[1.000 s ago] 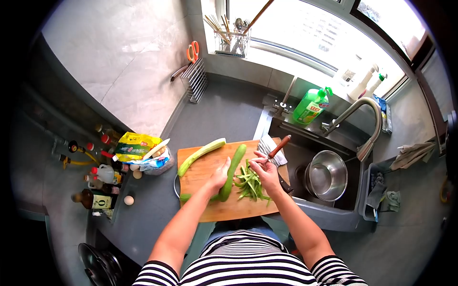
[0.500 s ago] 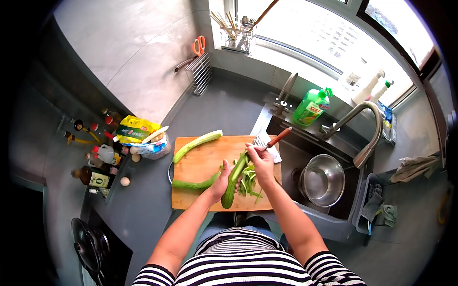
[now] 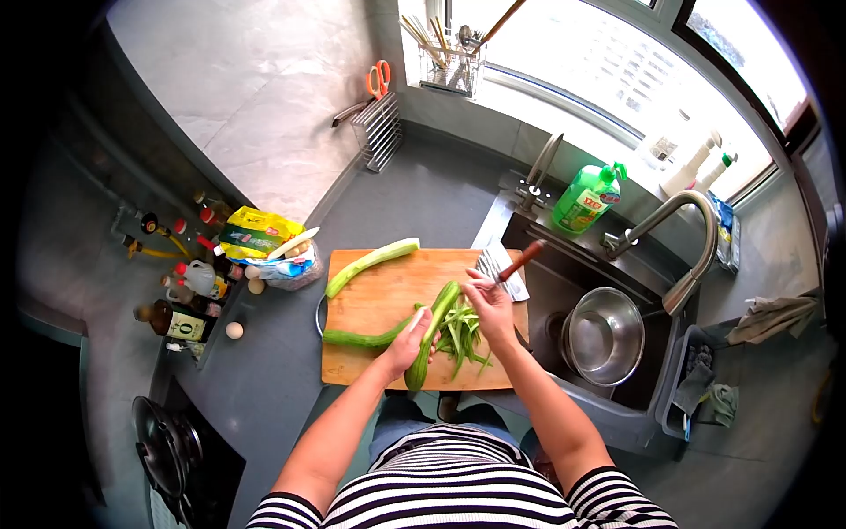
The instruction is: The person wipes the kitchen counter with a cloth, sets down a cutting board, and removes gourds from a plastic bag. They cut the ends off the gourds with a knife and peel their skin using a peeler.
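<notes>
A long green luffa (image 3: 440,319) slants over the cutting board (image 3: 370,286), its lower end near the front edge. My left hand (image 3: 408,344) is wrapped round its lower half. My right hand (image 3: 490,304) is beside the luffa's upper end, fingers closed on a peeler with a red-brown handle (image 3: 523,261); the handle points up and right, and the fingers partly hide the head. Green peel strips (image 3: 460,335) lie heaped between my hands. A paler, peeled luffa (image 3: 373,265) rests at the board's back left. Another green luffa (image 3: 361,339) lies left of my left hand.
Under the peeler, a broad metal blade (image 3: 514,284) lies at the board's right corner. The sink (image 3: 551,273) to the right holds a steel bowl (image 3: 604,337). A green soap bottle (image 3: 588,199) stands behind it. Left are a yellow bag (image 3: 257,233), bottles (image 3: 187,326) and an egg (image 3: 233,331).
My right hand has come slightly down and away from the luffa's upper end, with the peeler. My left hand keeps its hold. The whole view has shifted a little.
</notes>
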`<state>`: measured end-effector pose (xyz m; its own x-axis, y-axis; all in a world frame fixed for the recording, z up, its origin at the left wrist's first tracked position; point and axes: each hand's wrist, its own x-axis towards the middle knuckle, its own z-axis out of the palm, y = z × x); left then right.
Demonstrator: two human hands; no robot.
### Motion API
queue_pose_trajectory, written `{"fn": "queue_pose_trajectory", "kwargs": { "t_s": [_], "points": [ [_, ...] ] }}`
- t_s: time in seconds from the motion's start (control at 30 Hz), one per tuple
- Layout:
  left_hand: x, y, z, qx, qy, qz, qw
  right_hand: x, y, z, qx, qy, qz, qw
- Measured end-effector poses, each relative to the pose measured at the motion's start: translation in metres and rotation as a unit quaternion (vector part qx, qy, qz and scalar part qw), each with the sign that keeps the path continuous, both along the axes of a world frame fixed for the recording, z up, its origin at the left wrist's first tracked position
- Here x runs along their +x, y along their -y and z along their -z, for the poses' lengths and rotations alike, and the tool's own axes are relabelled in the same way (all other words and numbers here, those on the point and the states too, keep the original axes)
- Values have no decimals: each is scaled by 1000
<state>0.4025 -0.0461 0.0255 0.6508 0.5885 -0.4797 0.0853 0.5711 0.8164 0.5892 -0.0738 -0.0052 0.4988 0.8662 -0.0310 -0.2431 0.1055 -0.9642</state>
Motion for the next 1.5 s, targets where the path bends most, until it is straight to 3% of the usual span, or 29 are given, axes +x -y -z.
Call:
{"fn": "queue_pose_trajectory", "kwargs": {
  "t_s": [0.07,0.13,0.27,0.47,0.57,0.6,0.67,0.7,0.77,0.8,0.83,0.93,0.97,1.0,1.03,1.1,1.17,1.27,1.5],
  "points": [
    [2,-2,9,73,-11,41,996,-13,1,-23,-5,-28,-63,998],
    [2,-4,16,99,-36,58,993,-12,-5,-18,-48,34,-72,996],
    [-4,-10,13,146,-81,107,980,-4,-11,-18,-83,-115,-13,990],
    [-10,-8,20,113,-31,75,990,12,-12,-2,-153,-246,57,956],
    [-14,-11,9,82,-32,80,993,22,-3,26,-147,38,23,988],
    [-13,-11,9,62,-26,68,995,24,2,24,-134,210,2,969],
    [-11,-10,9,22,-15,42,999,29,12,18,-96,528,-40,843],
    [-9,-11,8,1,-8,37,999,24,14,0,-150,482,-67,861],
    [-4,-13,6,-42,6,27,999,15,10,11,-85,237,-30,967],
    [-2,-11,8,-60,22,16,998,11,8,13,-52,107,-10,993],
    [0,-11,11,-78,38,5,996,9,5,14,-47,60,-25,997],
    [10,-9,-3,-146,105,-22,984,-13,10,-10,-6,28,-31,999],
    [14,-8,-9,-171,130,-29,976,-18,10,-11,-9,109,-33,993],
    [18,-7,-8,-168,131,-41,976,-23,9,-17,-7,109,-40,993],
    [22,-8,-5,-165,131,-53,976,-28,10,-34,-15,41,-39,998],
    [25,-12,6,-173,110,-92,974,-28,7,-29,-9,11,-14,1000],
    [25,-15,14,-110,43,-109,987,-17,7,-17,1,140,33,990],
    [21,-18,9,-88,14,-116,989,-4,10,-7,-15,101,-16,995],
    [30,-11,21,-7,5,-76,997,1,14,8,-7,155,-35,987]
  ]
}}
